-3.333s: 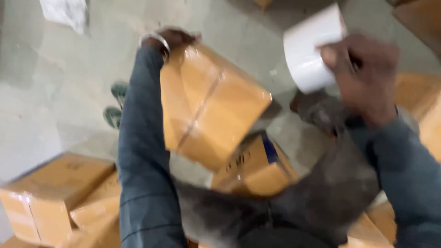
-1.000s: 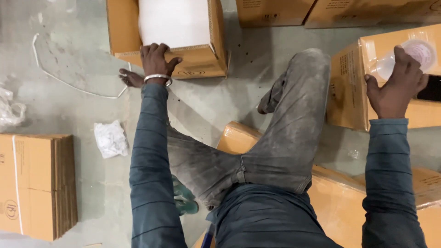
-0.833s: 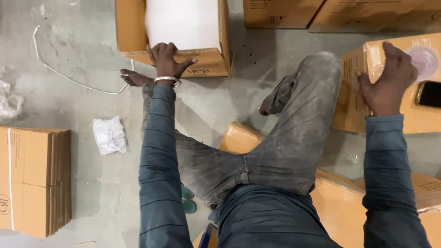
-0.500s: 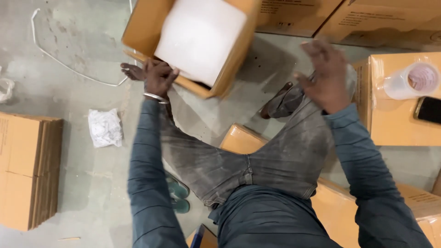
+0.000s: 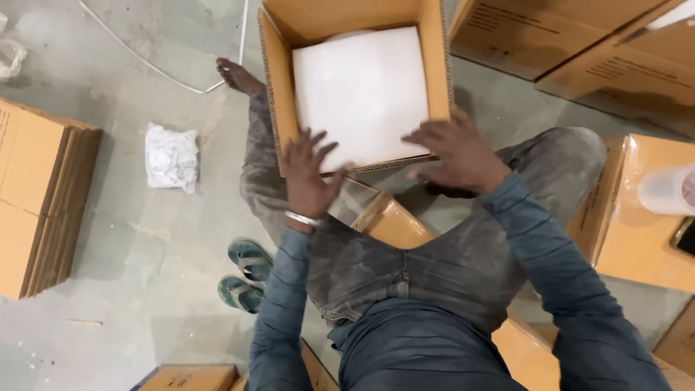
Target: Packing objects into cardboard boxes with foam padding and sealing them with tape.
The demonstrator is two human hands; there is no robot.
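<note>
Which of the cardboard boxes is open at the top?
The open box between both hands, with white foam inside. The boxes at upper right are shut; the stack at left is flattened.

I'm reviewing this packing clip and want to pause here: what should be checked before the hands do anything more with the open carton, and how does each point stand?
1. Both hands on the carton: ok. Left hand and right hand rest on the near edge of the open carton.
2. White padding seated inside: ok, it lies flat and fills the opening.
3. Flaps out of the way: ok at the sides and far edge; near flap cannot tell, hands cover it.
4. Carton steady: cannot tell; its underside is hidden behind the person's legs.
5. Tape roll within reach: ok, on the box at the right.
</note>
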